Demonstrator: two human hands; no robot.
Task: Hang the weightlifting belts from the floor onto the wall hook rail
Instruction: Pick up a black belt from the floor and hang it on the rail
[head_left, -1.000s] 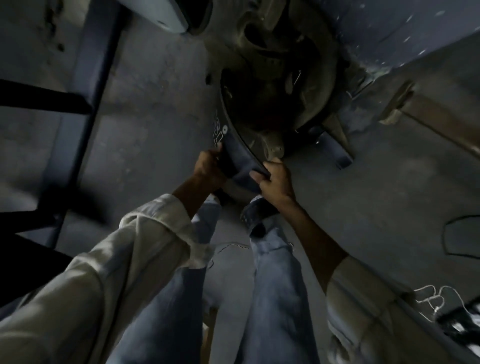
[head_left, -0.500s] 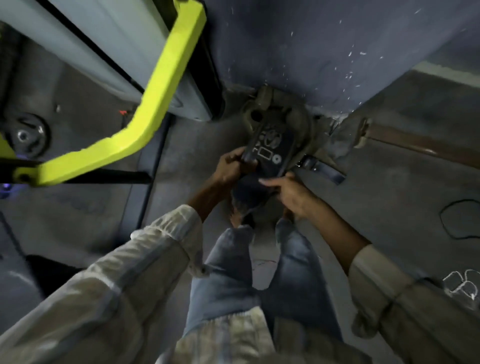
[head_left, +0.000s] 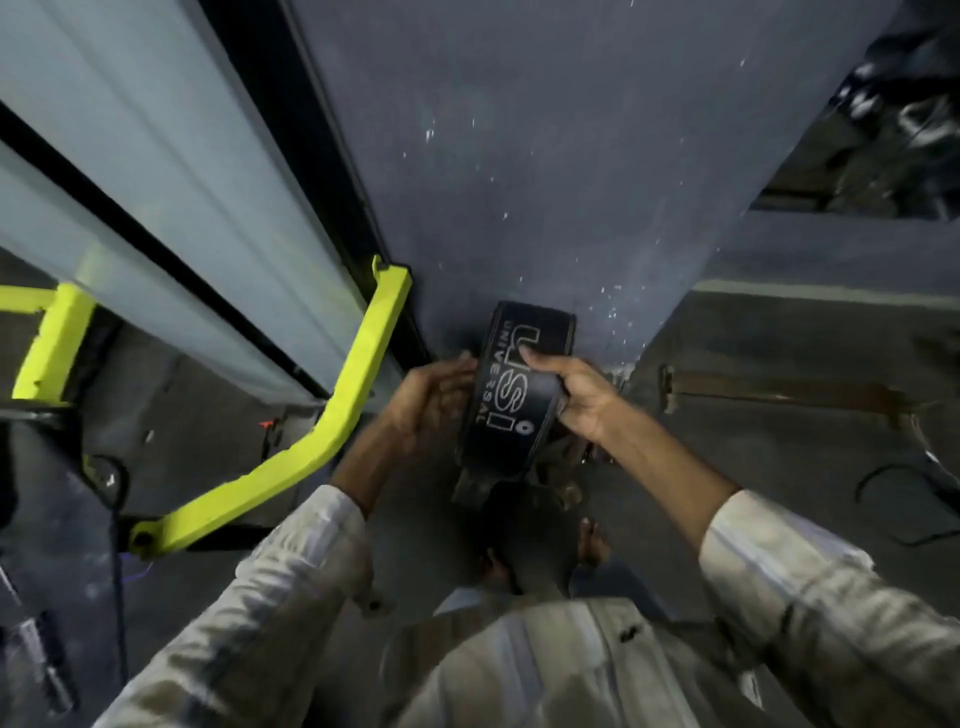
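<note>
The person has straightened up since a second ago: then both hands were down at the heap of belts in the corner of the floor, and now the black belt (head_left: 522, 384), printed with white "USI UNIVERSAL" lettering, is lifted clear of the floor and held upright in front of the dark blue wall (head_left: 545, 156). The right hand (head_left: 582, 395) is closed on the belt's right edge, thumb across its printed face. The left hand (head_left: 431, 400) lies against the left edge with its fingers curled loosely; whether it truly clamps the belt or only steadies it cannot be told. More belts (head_left: 561, 467), brownish and blurred, remain on the floor just below the lifted one, near the person's feet. A yellow bar (head_left: 332, 431) runs beside the wall to the left. No hook rail shows in this view, so the pick-up of this belt looks done and the carry to the rail is the part ahead, with the floor pile left to clear.
</note>
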